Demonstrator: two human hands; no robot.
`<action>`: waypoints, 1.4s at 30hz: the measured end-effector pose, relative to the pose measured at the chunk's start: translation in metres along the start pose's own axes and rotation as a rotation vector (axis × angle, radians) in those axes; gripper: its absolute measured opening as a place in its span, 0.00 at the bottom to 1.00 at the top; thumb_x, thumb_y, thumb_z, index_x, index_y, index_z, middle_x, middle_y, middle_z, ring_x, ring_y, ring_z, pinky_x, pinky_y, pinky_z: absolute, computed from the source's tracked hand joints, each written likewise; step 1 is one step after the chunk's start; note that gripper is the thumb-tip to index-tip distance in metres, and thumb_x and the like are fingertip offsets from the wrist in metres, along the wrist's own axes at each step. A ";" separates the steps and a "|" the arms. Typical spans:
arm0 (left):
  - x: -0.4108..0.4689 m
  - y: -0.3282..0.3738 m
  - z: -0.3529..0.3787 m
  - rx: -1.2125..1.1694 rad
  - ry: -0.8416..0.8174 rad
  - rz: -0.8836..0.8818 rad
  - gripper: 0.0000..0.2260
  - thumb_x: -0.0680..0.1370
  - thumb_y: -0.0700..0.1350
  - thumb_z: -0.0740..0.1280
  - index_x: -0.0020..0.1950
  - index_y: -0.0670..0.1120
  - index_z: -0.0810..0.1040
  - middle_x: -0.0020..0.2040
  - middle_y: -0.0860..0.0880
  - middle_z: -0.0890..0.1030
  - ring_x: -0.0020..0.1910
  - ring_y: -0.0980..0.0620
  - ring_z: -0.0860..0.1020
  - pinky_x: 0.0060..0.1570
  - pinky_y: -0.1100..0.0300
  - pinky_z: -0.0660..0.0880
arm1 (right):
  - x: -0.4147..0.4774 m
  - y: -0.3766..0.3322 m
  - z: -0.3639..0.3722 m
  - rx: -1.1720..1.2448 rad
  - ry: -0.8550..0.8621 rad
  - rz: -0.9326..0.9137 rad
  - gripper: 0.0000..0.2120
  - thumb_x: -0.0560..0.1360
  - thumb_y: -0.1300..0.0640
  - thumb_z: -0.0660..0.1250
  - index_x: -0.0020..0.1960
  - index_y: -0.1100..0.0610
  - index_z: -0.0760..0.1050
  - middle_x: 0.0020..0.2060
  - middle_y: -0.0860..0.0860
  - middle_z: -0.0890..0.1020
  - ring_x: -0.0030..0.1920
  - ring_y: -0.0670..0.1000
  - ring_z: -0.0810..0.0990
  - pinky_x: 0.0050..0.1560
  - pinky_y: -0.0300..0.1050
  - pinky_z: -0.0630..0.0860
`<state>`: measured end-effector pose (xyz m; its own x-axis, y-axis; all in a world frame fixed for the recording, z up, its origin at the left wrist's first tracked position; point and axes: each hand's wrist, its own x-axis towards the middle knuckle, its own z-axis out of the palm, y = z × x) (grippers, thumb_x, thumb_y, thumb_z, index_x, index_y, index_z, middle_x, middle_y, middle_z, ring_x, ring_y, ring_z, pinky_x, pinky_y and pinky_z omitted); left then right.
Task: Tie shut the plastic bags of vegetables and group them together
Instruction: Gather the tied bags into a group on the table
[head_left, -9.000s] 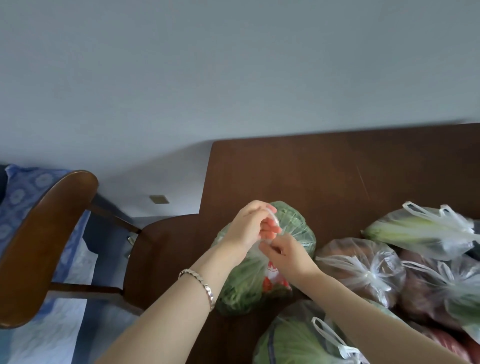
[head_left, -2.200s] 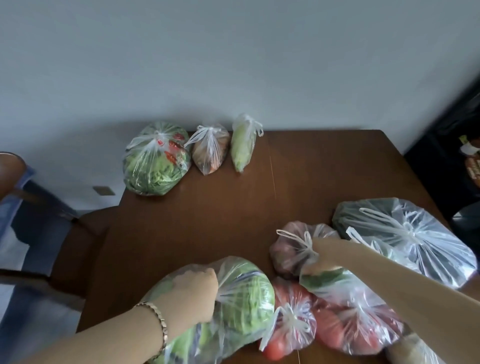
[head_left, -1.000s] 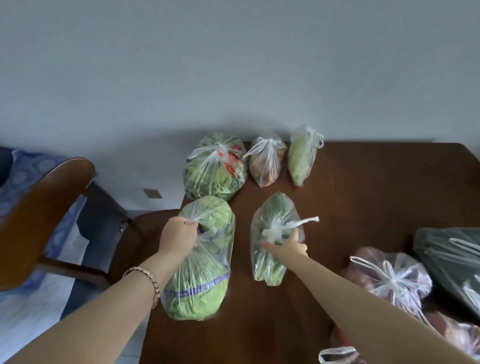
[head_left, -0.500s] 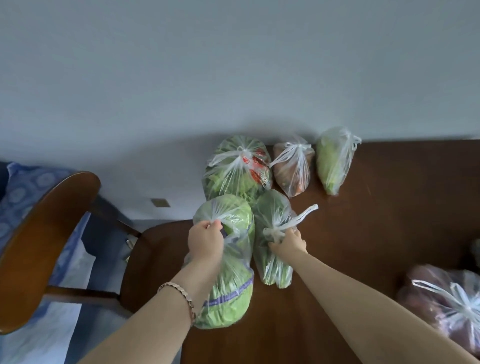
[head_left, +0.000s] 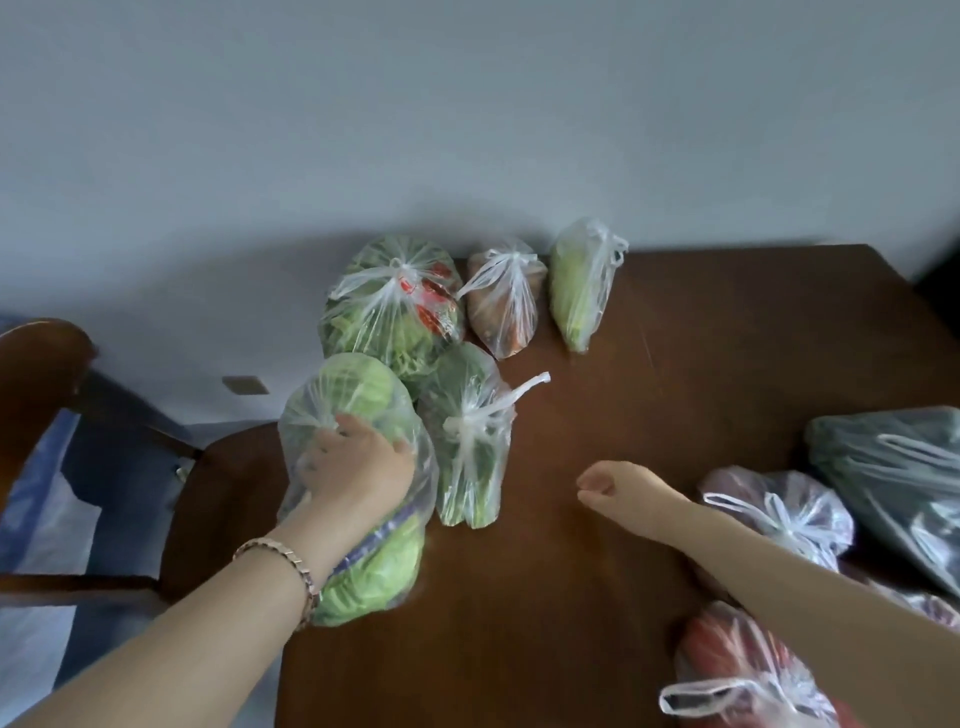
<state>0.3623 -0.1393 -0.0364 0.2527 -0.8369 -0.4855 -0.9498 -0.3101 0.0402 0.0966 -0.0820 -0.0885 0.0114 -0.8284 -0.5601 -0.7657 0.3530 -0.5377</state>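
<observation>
Moved: the right hand (head_left: 618, 486) has let go of the greens bag (head_left: 467, 467) and drawn away to the right. The left hand (head_left: 358, 467) now sits lower on the cabbage bag (head_left: 363, 566).
Chair: a wooden chair (head_left: 41, 364), well left of the cabbage bag.
Left hand: lies over the cabbage bag's upper half, fingers curled into the plastic by its knot, grasping it. A bracelet (head_left: 283, 558) is on the wrist.
Cabbage bag: tied, lying at the left edge of the tabletop (head_left: 675, 364).
Greens bag: tied, touching the cabbage bag's right side, one handle sticking out to the right.
Round bag (head_left: 395, 312): tied, just behind the cabbage bag and touching it.
Brown bag (head_left: 504, 306): tied, behind and right of the cabbage bag.
Pale bag (head_left: 579, 291): further right in that back row.
Right hand: loosely clenched, holding nothing, over bare tabletop right of the cabbage bag.
Far right of the cabbage bag: pink bag (head_left: 779, 509), dark bag (head_left: 893, 467) and red bag (head_left: 727, 670), clustered together and apart from the group.
</observation>
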 end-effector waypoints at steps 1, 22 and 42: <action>-0.001 0.002 0.002 -0.039 -0.014 -0.019 0.32 0.79 0.58 0.49 0.75 0.39 0.45 0.73 0.34 0.55 0.71 0.33 0.57 0.68 0.41 0.62 | -0.006 0.014 -0.008 -0.024 0.009 0.018 0.09 0.75 0.54 0.64 0.53 0.52 0.77 0.48 0.49 0.80 0.48 0.47 0.77 0.50 0.37 0.71; -0.213 0.224 0.155 0.245 -0.332 0.866 0.28 0.70 0.61 0.67 0.63 0.46 0.69 0.62 0.45 0.72 0.59 0.43 0.73 0.56 0.49 0.70 | -0.092 0.186 -0.109 -0.623 0.067 -0.080 0.32 0.71 0.42 0.66 0.70 0.52 0.61 0.68 0.52 0.64 0.68 0.55 0.64 0.67 0.52 0.64; -0.189 0.195 0.148 -0.028 -0.296 0.404 0.05 0.75 0.42 0.62 0.40 0.45 0.69 0.47 0.43 0.77 0.50 0.41 0.77 0.45 0.53 0.71 | -0.056 0.171 -0.084 -0.609 0.241 -0.110 0.14 0.75 0.51 0.58 0.54 0.58 0.75 0.55 0.53 0.79 0.60 0.55 0.71 0.58 0.47 0.64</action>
<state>0.1023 0.0253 -0.0665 -0.2015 -0.7298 -0.6533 -0.9547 -0.0029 0.2976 -0.0887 -0.0122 -0.0963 0.0199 -0.9447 -0.3274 -0.9957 0.0109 -0.0919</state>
